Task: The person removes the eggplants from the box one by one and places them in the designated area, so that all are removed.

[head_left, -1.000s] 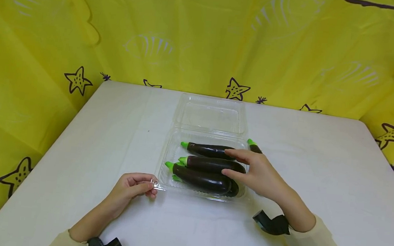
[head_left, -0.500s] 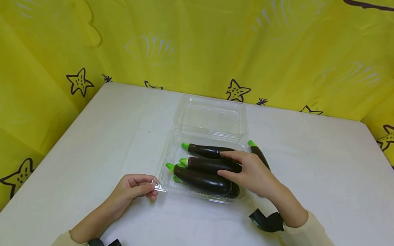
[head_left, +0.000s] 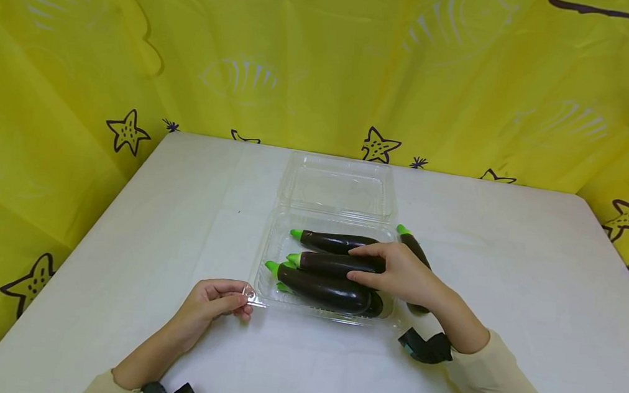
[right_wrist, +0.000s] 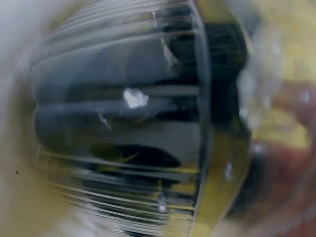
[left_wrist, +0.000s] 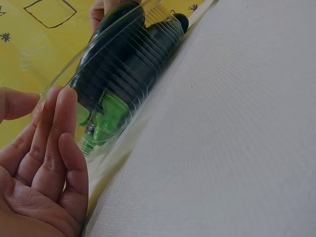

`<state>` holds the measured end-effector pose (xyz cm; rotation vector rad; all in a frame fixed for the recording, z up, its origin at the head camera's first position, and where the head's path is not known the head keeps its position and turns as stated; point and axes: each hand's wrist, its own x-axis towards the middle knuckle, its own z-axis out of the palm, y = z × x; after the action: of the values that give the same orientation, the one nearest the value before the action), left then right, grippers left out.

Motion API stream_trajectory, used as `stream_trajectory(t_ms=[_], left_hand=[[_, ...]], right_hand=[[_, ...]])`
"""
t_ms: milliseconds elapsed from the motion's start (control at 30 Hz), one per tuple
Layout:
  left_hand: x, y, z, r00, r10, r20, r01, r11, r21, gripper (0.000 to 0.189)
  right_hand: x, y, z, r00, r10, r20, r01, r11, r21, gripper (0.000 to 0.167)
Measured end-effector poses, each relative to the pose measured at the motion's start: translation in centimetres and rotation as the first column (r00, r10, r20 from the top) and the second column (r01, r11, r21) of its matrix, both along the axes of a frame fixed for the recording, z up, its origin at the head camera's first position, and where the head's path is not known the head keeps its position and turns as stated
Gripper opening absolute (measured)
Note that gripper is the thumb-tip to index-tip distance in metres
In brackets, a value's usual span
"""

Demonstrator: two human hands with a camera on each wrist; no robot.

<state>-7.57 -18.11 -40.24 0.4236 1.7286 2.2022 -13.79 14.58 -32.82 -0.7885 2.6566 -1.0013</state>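
- The right hand has shifted leftward, closing around the glossy dark-purple, green-stemmed eggplant between thumb and fingers.
- Beside it, a second dark, green-tipped eggplant shows more.

I can read no lettering, brand or number on the clear container at my left hand, the eggplants at my right hand, or the yellow cloth beyond both.
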Motion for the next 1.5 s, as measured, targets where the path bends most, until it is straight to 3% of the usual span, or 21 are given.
stream_trajectory(t_ms=[533, 800, 1067, 1500], left_hand=[[0.0, 0.0, 0.0, 1.0, 0.005, 0.006, -0.005, 1.0, -0.015, 0.031], [0.1, 0.1, 0.0, 1.0, -0.001, -0.002, 0.001, 1.0, -0.018, 0.031], [0.0, 0.0, 0.0, 1.0, -0.002, -0.006, 0.001, 1.0, -0.028, 0.03], [0.0, 0.1, 0.1, 1.0, 0.0, -0.014, 0.0, 1.0, -0.026, 0.025]], right_hand=[[-0.1, 0.2, -0.2, 1.0, -0.006, 0.007, 0.006, 0.999, -0.049, 0.039], [0.0, 0.7, 0.0, 0.998, -0.063, 0.028, 0.067, 0.988, -0.142, 0.039], [0.5, 1.9, 0.9, 0.98, -0.199, 0.024, 0.2, 0.965, -0.168, 0.04], [1.5, 4.3, 2.4, 0.961, -0.268, 0.067, 0.276, 0.939, -0.204, 0.042]])
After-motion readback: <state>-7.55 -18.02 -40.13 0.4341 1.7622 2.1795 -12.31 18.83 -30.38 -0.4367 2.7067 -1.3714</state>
